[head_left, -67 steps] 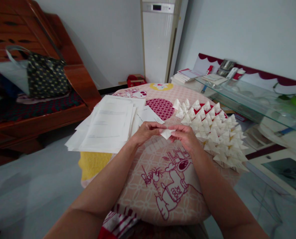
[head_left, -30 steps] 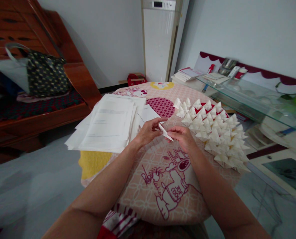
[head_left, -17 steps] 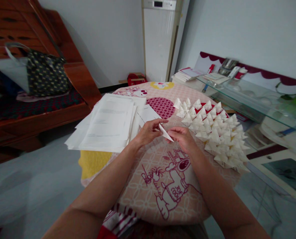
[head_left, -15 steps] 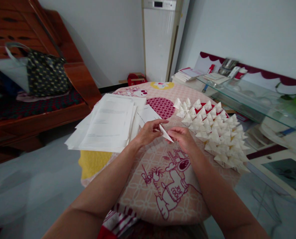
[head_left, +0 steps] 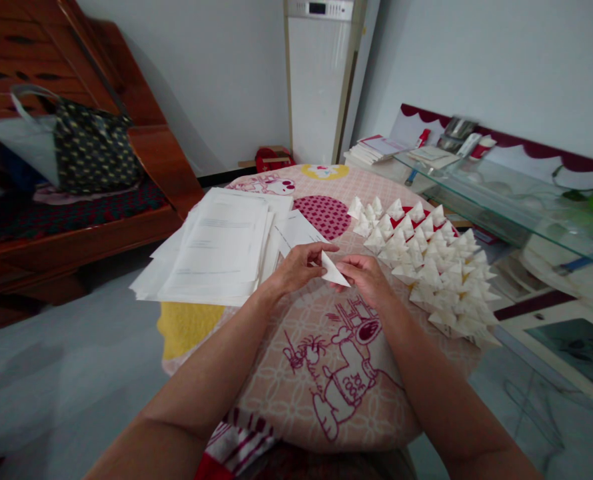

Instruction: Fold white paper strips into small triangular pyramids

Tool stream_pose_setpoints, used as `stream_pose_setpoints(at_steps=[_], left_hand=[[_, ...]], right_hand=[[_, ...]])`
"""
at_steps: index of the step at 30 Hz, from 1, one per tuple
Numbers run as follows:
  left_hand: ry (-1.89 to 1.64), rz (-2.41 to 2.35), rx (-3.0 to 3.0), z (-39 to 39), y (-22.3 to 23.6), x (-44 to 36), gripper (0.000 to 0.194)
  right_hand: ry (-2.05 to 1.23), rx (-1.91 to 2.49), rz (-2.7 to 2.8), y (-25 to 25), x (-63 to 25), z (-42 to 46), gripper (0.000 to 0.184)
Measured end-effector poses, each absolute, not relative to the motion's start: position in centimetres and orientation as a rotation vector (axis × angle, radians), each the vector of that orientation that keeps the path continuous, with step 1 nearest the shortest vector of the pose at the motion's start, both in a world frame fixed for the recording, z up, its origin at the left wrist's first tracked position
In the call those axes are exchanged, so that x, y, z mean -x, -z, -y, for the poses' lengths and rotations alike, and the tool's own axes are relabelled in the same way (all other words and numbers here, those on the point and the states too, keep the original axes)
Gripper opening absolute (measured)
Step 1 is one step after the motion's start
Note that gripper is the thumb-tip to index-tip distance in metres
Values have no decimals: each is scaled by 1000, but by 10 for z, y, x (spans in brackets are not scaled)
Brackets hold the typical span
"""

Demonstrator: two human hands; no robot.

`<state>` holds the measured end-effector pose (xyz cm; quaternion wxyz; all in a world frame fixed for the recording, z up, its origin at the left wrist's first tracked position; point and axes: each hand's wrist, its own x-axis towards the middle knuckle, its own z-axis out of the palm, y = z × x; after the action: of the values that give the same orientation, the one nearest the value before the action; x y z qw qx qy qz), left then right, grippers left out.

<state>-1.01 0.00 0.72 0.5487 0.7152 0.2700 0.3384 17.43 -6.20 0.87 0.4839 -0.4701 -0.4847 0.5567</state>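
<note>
Between my two hands is a small folded piece of white paper (head_left: 332, 272), triangular in outline, held above the cloth-covered table. My left hand (head_left: 302, 267) pinches its left side between thumb and fingers. On the other side, my right hand (head_left: 364, 275) grips its right edge, thumb on top. Behind my left hand lies a loose printed sheet (head_left: 299, 230), partly hidden by that hand. A stack of printed paper (head_left: 216, 243) sits to the left. To the right stand many folded paper pieces (head_left: 426, 267) with pointed tips, set close together in rows.
A patterned pink cloth (head_left: 326, 387) covers the round table. At the right is a glass shelf (head_left: 516, 207) bearing booklets and cups. A wooden bench (head_left: 151, 160) with a dotted bag (head_left: 94, 147) stands at the left. A tall white cabinet unit (head_left: 316, 87) is at the back.
The folded paper has turned slightly between my fingers, so more of its flat triangular face shows. Both hands keep nearly the same place and grip.
</note>
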Motion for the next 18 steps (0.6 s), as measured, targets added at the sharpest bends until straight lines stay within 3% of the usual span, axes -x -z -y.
stream_pose_setpoints(at_steps=[12,18], left_hand=[[-693,-578,-1394,0,-9,12,55],[-665,-596,-1316,-1,-9,14,58]], right_hand=[[-1365,1118,1223,-10,-178,62,30],[-1323,1142,1234,-7,-176,61,18]])
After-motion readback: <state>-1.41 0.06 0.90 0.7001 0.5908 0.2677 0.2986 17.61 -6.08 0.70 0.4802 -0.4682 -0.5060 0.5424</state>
